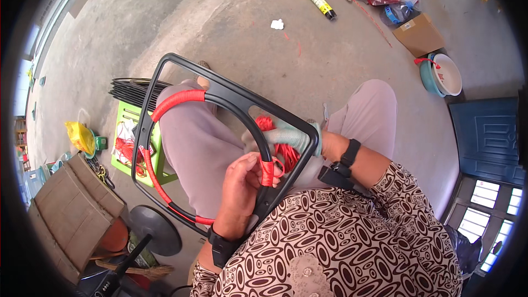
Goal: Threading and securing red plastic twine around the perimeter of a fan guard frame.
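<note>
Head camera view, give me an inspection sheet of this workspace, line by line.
Surface: bare concrete floor; the work rests on the person's lap.
Job's things: black frame, partly wrapped in red cord; loose red cord bundle.
Clutter: green stool, cardboard box, basin, spray can.
Hands: left hand pinches the wrapping on the frame; right hand, gloved, grips the frame's edge.
Cables: nothing seen.
Surroundings: blue door, wooden crate.

Black frame [231, 96] wound with red cord [177, 99] – green stool [127, 114], brown-patterned blouse [341, 242]
</note>
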Tool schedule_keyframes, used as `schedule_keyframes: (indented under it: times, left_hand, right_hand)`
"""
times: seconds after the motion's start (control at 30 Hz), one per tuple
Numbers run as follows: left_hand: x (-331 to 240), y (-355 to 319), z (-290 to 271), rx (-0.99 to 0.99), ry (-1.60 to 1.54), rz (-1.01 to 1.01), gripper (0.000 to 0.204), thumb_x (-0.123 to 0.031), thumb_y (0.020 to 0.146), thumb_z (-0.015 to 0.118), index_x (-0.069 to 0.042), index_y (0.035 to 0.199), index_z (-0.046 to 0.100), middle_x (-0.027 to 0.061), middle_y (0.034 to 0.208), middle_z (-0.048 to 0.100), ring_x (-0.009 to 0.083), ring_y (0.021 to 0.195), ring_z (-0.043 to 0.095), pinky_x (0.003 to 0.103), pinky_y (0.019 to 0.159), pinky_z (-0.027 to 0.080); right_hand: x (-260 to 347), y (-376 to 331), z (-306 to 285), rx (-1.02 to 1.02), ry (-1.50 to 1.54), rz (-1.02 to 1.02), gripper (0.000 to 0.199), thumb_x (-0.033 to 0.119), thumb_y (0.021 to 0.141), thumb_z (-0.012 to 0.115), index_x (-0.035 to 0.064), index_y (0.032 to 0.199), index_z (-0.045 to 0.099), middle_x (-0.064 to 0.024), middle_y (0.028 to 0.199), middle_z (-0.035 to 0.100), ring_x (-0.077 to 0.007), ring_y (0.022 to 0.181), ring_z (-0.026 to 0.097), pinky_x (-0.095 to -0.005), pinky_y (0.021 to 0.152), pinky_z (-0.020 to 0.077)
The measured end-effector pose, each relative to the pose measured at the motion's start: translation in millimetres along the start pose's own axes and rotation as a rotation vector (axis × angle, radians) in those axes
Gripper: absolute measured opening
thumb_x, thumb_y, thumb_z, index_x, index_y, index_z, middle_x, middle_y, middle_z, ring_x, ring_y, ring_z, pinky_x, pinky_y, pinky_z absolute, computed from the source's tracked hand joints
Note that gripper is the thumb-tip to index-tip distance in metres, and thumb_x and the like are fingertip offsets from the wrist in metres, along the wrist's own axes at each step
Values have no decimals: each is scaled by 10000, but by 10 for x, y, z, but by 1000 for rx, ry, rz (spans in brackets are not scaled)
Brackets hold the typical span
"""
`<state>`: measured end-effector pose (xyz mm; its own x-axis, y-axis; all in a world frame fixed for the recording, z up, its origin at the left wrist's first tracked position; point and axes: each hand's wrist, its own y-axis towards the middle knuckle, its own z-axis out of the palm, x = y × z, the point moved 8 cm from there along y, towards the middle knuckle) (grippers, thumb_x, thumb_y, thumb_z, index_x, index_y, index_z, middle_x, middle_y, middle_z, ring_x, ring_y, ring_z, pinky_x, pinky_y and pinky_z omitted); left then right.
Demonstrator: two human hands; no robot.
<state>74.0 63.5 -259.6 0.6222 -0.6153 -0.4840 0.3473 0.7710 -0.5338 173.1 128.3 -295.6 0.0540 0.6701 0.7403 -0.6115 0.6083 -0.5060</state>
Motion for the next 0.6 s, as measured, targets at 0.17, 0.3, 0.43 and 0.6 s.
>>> schedule_keyframes:
  times: [0.17, 0.3, 0.43, 0.6]
  left_hand:
    - [-21, -16, -19, 8, -34, 9, 326, -229, 893, 447, 75, 936, 559, 184, 763, 636, 214, 630, 623, 302, 621, 527]
    - [-18, -9, -97, -40, -21, -1, 302, -218, 901, 462, 68, 921, 557, 185, 754, 636, 211, 602, 619, 302, 608, 532]
    - [6, -13, -60, -47, -65, 2, 208, -171, 896, 517, 32, 894, 559, 176, 741, 643, 199, 585, 625, 287, 580, 533]
    - [-61, -11, -81, -99, 28, 104, 68, -99, 868, 577, -35, 870, 553, 155, 715, 649, 184, 541, 629, 276, 532, 541]
  right_hand:
    - [70, -227, -95, 14, -339, 168, 263, 315, 821, 628, 71, 920, 628, -7, 715, 609, -98, 597, 566, -248, 543, 468]
    - [24, -486, -432, -207, -179, 103, 202, 241, 783, 659, 72, 891, 631, -9, 713, 597, -90, 593, 553, -227, 526, 442]
    - [-44, -632, -457, -174, -152, 80, 170, 155, 776, 666, 57, 908, 622, -18, 659, 579, -105, 509, 552, -240, 447, 433]
    - [-67, -698, -552, -311, -225, 75, 175, 150, 799, 667, 41, 914, 592, 3, 652, 553, -92, 516, 526, -234, 458, 413]
